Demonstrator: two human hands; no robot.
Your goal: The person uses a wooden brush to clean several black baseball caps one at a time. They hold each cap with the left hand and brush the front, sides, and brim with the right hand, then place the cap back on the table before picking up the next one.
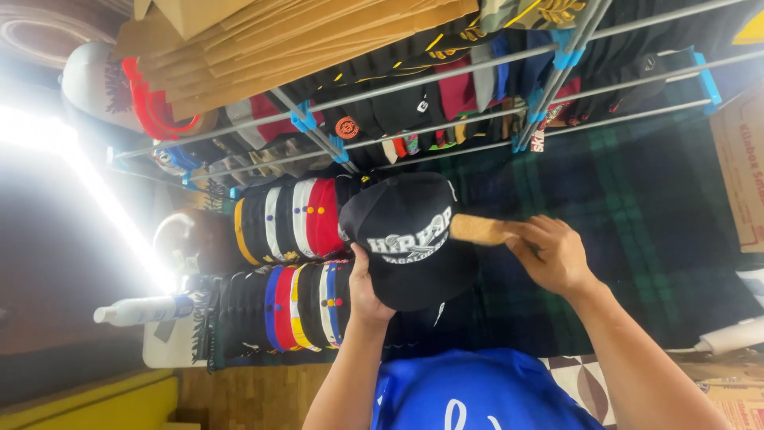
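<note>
I hold a black cap (pixel 410 239) with white stitched lettering on its front in front of me. My left hand (pixel 364 288) grips the cap from below, at its side near the brim. In my right hand (pixel 549 253) is a tan wooden-looking brush (pixel 480 229), its end laid against the cap's right side. Behind the cap lie two rows of stacked caps (pixel 290 219) in black, white, red, yellow and blue.
A metal rack (pixel 446 84) with blue clips carries more caps along the top. Flattened cardboard (pixel 302 40) lies above it. A dark green plaid cloth (pixel 637 215) covers the surface at right. A white spray bottle (pixel 143 310) lies at left, a cardboard box (pixel 744 175) at far right.
</note>
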